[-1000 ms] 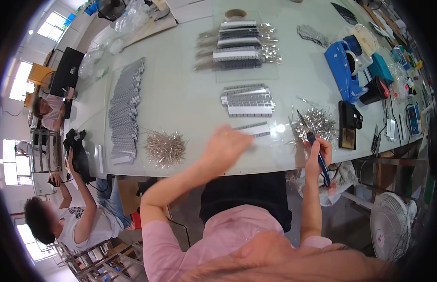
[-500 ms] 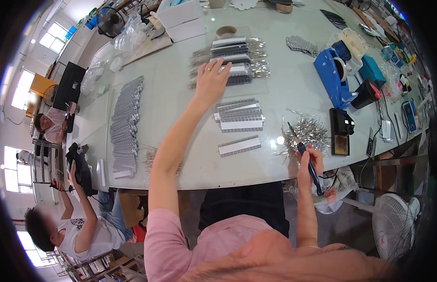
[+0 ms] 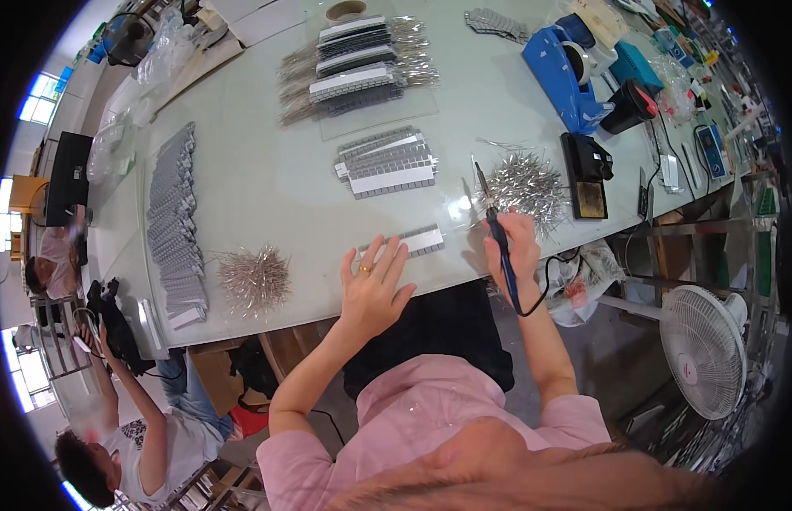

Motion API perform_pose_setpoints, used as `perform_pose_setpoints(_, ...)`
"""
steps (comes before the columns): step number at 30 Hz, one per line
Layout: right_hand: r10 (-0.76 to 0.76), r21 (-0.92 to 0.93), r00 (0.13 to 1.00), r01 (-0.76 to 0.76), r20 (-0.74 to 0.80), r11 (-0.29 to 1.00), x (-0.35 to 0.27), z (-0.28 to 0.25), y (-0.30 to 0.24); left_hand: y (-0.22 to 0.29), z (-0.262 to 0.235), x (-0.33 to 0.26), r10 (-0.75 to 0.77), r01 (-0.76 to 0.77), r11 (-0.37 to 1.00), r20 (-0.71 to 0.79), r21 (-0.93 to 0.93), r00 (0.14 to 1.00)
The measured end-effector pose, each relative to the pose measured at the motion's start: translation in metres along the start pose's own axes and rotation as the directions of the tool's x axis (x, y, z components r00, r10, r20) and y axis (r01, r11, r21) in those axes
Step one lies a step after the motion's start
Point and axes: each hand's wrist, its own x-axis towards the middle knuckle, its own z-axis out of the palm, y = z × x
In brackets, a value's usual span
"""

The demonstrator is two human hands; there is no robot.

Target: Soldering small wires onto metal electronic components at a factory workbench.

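My left hand [image 3: 374, 285] lies with fingers spread at the near table edge. Its fingertips rest on or just over the left end of a single grey strip with a white face [image 3: 426, 239]. A blue-handled soldering iron [image 3: 498, 234] is gripped in my right hand [image 3: 522, 249], its metal tip pointing up and away beside a pile of thin silver wire pieces [image 3: 532, 189]. Beyond the single strip, several similar strips [image 3: 391, 177] lie loosely stacked. Farther off, more strips with silver wires sticking out on both sides [image 3: 353, 83] lie in a stack.
At left are a long heap of grey segmented strips [image 3: 170, 226] and another wire pile [image 3: 254, 281]. A soldering iron stand [image 3: 588, 189], blue tape dispenser [image 3: 559, 81] and black cup [image 3: 630, 106] stand at right. The iron's cord hangs by the edge near a fan [image 3: 702, 351]. Another person [image 3: 153, 434] sits at left.
My left hand has come back from the far wired stack to the single strip near the edge. My right hand still holds the soldering iron. The whole view has shifted.
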Motion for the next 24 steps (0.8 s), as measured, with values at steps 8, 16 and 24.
perform_pose_setpoints(8,0.001,-0.122,0.997,0.009,0.083,0.993,-0.024,0.006,-0.018,-0.004,0.003,-0.009,0.036,-0.036,0.999,-0.037,-0.012,0.999)
perform_pose_setpoints(16,-0.065,-0.089,0.997,0.068,0.034,0.994,-0.030,0.004,-0.026,-0.007,0.003,-0.009,0.085,-0.083,0.996,-0.065,0.038,0.994)
perform_pose_setpoints(24,0.331,-0.016,0.936,-0.331,0.120,0.943,-0.003,-0.056,-0.060,-0.009,0.004,-0.008,0.078,-0.078,0.997,-0.026,0.009,0.997)
